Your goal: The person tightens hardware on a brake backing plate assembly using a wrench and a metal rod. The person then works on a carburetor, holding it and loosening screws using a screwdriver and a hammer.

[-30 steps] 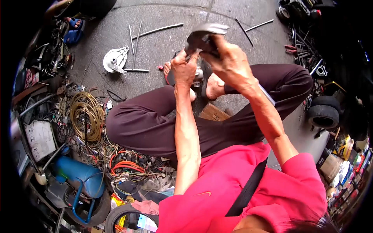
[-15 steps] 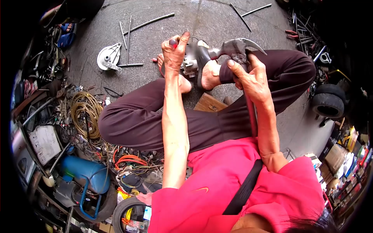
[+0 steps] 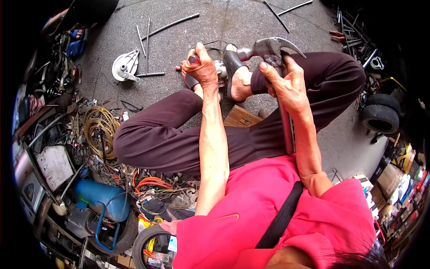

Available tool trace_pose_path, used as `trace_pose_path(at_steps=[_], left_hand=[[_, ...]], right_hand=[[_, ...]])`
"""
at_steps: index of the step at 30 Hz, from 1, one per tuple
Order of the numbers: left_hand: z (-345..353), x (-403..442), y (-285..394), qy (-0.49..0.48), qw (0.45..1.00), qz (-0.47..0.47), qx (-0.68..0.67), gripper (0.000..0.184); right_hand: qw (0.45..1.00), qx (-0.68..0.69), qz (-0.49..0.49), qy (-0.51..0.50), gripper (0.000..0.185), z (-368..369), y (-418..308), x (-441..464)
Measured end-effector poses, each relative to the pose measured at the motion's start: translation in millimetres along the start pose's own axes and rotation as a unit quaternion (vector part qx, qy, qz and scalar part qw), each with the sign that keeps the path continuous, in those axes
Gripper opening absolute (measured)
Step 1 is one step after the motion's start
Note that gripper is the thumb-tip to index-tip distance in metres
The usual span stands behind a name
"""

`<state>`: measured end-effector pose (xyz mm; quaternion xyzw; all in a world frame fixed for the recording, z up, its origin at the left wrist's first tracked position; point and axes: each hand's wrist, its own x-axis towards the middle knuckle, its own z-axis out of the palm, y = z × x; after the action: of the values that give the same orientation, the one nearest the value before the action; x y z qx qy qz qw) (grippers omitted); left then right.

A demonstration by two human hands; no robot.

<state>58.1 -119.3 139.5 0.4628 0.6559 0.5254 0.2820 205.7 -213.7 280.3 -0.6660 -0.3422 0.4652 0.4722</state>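
My left hand point(image 3: 202, 69) is closed round a red-ended handle point(image 3: 193, 59), whose far part is hidden below the fist. Just right of that fist, a silvery metal part point(image 3: 220, 71) lies between my feet, partly covered. In my right hand point(image 3: 289, 87) is a claw hammer point(image 3: 268, 48), gripped high on the handle near the head. The hammer's face points left and its curved claw points right, above my right ankle. Its red and dark handle runs down along my forearm toward the pink shirt.
A round metal plate point(image 3: 125, 66) and thin metal rods point(image 3: 174, 23) lie on the floor ahead. A wooden block point(image 3: 242, 117) sits between my legs. Coiled hose point(image 3: 99, 134), tangled wires and a blue tank point(image 3: 102, 199) are at left, tyres point(image 3: 380, 119) at right.
The hammer has come down and right from in front of my left hand, its head now turned sideways. My left hand has moved slightly lower, and the metal part shows more.
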Motion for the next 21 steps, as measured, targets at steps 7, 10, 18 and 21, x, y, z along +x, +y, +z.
trace_pose_path(at_steps=[7,10,18,21], left_hand=[[-29.8,17.3,-6.3,-0.195,0.948,-0.133,-0.212,0.018],[-38.9,22.8,-5.6,-0.292,0.929,-0.123,-0.191,0.017],[-53.8,13.0,4.6,-0.345,0.938,0.025,-0.019,0.017],[-50.5,6.4,8.3,-0.304,0.946,0.077,0.081,0.019]], right_hand=[[1.000,-0.011,0.009,0.004,0.037,-1.2,16.0,-7.1],[1.000,-0.019,0.015,0.005,0.038,-4.2,21.9,-6.1],[0.999,-0.034,0.016,0.010,0.039,-11.7,28.4,-3.9],[0.999,-0.036,0.022,0.015,0.038,-13.9,28.7,-5.9]])
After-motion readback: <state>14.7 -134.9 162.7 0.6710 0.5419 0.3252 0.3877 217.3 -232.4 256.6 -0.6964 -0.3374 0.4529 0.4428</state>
